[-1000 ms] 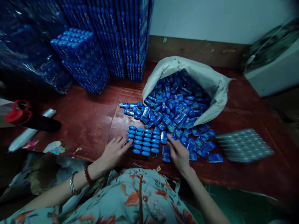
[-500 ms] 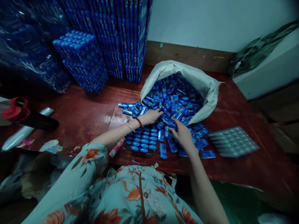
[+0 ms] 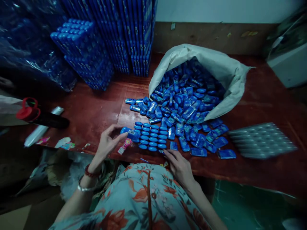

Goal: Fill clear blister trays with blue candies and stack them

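Note:
Small blue packs (image 3: 153,139) stand on end in tight rows, their rounded tops up, near the table's front edge. At the left side of this block, my left hand (image 3: 109,140) pinches a blue pack (image 3: 131,133) between thumb and fingers. My right hand (image 3: 178,163) is at the block's near right corner, its fingertips on a blue pack (image 3: 161,151) that they partly hide. Behind the block, a white woven sack (image 3: 236,89) lies open on its side, and loose blue packs (image 3: 188,111) spill from its mouth towards me.
A clear moulded plastic tray stack (image 3: 262,140) lies at the right. Tall stacks of blue packs (image 3: 129,35) stand at the back left, with a shorter stack (image 3: 83,54) before them. A black bottle with a red lid (image 3: 45,116) lies left, beside a plastic roll (image 3: 43,127).
Both hands have come back from the loose pile to the block of packs, the left to its left side, the right to its near corner. My view has shifted slightly left and down.

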`<state>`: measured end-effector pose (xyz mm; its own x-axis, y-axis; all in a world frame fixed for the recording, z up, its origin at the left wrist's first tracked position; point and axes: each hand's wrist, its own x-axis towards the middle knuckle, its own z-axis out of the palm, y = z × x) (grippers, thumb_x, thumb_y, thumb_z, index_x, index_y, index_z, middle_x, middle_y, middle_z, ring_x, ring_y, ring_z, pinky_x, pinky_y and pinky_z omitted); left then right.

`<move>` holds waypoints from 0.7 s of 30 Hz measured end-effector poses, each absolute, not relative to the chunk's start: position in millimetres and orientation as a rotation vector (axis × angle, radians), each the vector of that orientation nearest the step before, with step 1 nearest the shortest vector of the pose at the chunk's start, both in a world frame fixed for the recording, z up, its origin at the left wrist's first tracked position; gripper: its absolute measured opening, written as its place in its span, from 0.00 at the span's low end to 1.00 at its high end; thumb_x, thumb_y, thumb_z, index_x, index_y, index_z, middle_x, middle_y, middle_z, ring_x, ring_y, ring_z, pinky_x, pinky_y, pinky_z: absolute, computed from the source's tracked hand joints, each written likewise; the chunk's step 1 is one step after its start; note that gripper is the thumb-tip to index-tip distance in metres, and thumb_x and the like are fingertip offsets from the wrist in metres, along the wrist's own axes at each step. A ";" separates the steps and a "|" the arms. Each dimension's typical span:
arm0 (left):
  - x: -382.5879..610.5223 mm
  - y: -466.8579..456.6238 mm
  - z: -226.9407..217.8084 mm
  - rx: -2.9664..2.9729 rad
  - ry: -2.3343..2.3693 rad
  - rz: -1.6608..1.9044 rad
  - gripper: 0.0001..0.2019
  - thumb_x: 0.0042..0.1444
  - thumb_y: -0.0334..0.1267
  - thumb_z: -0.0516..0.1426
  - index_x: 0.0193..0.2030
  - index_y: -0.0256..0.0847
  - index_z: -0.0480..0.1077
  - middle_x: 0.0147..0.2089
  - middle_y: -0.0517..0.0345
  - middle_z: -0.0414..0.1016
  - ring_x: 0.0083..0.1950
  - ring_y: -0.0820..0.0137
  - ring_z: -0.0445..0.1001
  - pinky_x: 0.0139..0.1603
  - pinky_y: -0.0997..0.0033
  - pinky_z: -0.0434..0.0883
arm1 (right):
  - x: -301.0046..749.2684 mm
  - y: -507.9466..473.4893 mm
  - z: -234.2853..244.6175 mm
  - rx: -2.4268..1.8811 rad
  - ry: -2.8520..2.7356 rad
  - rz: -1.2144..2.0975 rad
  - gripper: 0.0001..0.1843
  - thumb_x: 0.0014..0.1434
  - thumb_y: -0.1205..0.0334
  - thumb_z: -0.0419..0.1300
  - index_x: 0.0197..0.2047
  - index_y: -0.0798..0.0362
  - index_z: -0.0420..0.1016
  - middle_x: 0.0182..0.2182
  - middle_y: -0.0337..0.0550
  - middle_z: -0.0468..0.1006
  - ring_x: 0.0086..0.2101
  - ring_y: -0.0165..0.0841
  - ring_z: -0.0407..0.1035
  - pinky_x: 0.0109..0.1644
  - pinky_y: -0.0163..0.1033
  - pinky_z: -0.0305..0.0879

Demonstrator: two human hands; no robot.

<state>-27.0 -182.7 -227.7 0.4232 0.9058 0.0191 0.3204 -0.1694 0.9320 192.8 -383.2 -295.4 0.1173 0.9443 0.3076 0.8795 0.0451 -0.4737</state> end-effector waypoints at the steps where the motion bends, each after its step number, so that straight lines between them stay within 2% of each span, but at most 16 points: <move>1: -37.5 -190.9 -231.6 1.647 1.146 0.754 0.15 0.48 0.45 0.62 0.37 0.37 0.69 0.33 0.59 0.73 0.33 0.72 0.71 0.36 0.74 0.69 | 194.3 -381.0 -293.3 -1.841 -1.888 0.093 0.21 0.59 0.75 0.47 0.52 0.54 0.71 0.41 0.49 0.75 0.41 0.34 0.71 0.42 0.38 0.70; 4: -60.2 -210.4 -247.3 1.554 1.282 0.746 0.18 0.49 0.46 0.61 0.44 0.38 0.68 0.35 0.59 0.73 0.35 0.72 0.72 0.37 0.73 0.70 | 197.3 -370.6 -280.0 -1.833 -2.186 -0.002 0.22 0.57 0.78 0.47 0.51 0.57 0.71 0.38 0.50 0.75 0.37 0.35 0.70 0.38 0.38 0.69; 9: -75.5 -225.2 -272.7 1.530 1.361 0.645 0.21 0.53 0.49 0.56 0.47 0.36 0.71 0.45 0.50 0.75 0.48 0.64 0.72 0.52 0.64 0.68 | 195.9 -354.1 -265.5 -1.804 -2.389 -0.018 0.18 0.55 0.78 0.50 0.46 0.58 0.72 0.34 0.50 0.74 0.32 0.36 0.68 0.33 0.38 0.68; 14: -79.6 -231.7 -295.1 1.740 1.303 0.539 0.22 0.54 0.43 0.57 0.55 0.39 0.67 0.46 0.51 0.73 0.45 0.65 0.73 0.48 0.63 0.71 | 204.1 -360.9 -276.6 -1.776 -2.220 0.116 0.21 0.59 0.76 0.47 0.52 0.55 0.69 0.37 0.49 0.73 0.35 0.35 0.69 0.35 0.38 0.69; 18: -86.3 -235.6 -301.9 2.114 1.198 0.389 0.21 0.60 0.33 0.48 0.60 0.44 0.63 0.46 0.52 0.69 0.43 0.70 0.73 0.46 0.69 0.71 | 205.1 -370.4 -287.9 -1.737 -1.948 0.200 0.16 0.63 0.69 0.50 0.53 0.54 0.65 0.41 0.49 0.73 0.41 0.35 0.70 0.44 0.40 0.71; 21: -90.0 -235.1 -293.4 2.304 1.167 0.334 0.19 0.62 0.33 0.45 0.58 0.44 0.65 0.43 0.52 0.69 0.41 0.70 0.73 0.41 0.71 0.72 | 202.8 -374.2 -291.2 -1.731 -1.855 0.210 0.14 0.63 0.68 0.51 0.51 0.53 0.67 0.42 0.49 0.73 0.42 0.34 0.71 0.46 0.39 0.70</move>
<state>-90.0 -235.1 -293.4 0.5959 0.8028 -0.0187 0.6715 -0.4854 0.5598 202.8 -374.2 -291.2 0.0172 0.9518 0.3061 0.8591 0.1426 -0.4916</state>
